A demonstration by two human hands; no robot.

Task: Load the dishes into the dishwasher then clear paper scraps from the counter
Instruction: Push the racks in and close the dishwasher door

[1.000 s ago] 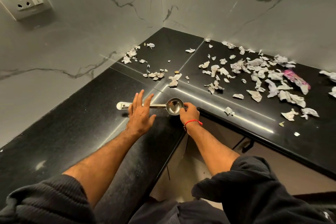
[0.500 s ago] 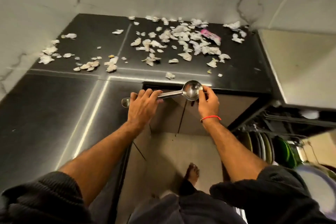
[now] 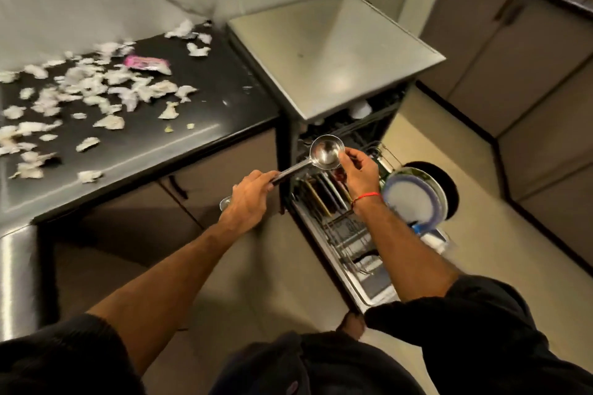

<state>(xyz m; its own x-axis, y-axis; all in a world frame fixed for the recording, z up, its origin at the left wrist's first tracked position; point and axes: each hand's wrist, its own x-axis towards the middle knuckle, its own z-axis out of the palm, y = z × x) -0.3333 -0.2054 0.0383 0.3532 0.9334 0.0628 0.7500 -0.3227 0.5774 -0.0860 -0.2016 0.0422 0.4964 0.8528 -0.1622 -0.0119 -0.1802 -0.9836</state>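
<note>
A steel ladle point(image 3: 325, 153) hangs in the air over the back of the open dishwasher's pulled-out lower rack point(image 3: 348, 234). My left hand point(image 3: 248, 200) grips its handle. My right hand point(image 3: 357, 170) pinches the rim of its bowl. The rack holds several upright plates point(image 3: 324, 194) and a large blue-rimmed plate point(image 3: 414, 199) at its right side. Many torn paper scraps point(image 3: 96, 96) and a pink wrapper point(image 3: 146, 62) lie scattered on the black counter point(image 3: 208, 125) to the left.
The dishwasher's grey top point(image 3: 333, 54) stands right of the counter. Brown cabinets point(image 3: 519, 80) line the far right, with beige floor point(image 3: 465, 170) between. Cabinet doors point(image 3: 205, 199) sit under the counter beside my left hand. My foot point(image 3: 351, 327) shows near the rack's front.
Both hands lifted the ladle off the counter edge and carried it right, over the dishwasher rack. The view swung right, bringing the open dishwasher and far cabinets into sight.
</note>
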